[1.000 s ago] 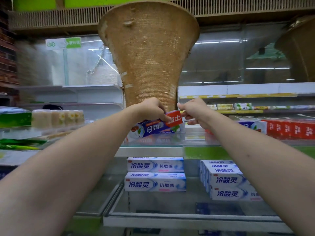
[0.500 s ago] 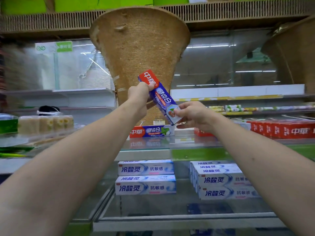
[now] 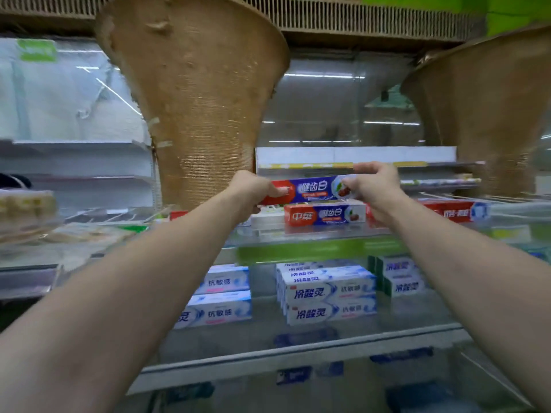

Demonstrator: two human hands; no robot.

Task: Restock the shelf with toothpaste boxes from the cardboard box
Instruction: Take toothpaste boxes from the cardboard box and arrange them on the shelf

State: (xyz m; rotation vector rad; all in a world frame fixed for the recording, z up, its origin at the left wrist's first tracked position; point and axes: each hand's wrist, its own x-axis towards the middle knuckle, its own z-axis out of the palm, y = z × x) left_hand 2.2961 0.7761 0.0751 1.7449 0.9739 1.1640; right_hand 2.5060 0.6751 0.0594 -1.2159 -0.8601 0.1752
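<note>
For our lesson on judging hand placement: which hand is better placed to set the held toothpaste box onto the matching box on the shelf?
Probably right. The right hand grips the held box at the end above the shelved box; the end in the left hand overhangs to the left.

Dim, motion-blurred, wide-angle bending at edges.

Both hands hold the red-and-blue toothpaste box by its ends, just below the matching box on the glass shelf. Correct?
No: the head view shows the held box above the matching box on the glass shelf, not below. The left hand and right hand do hold its ends.
</note>
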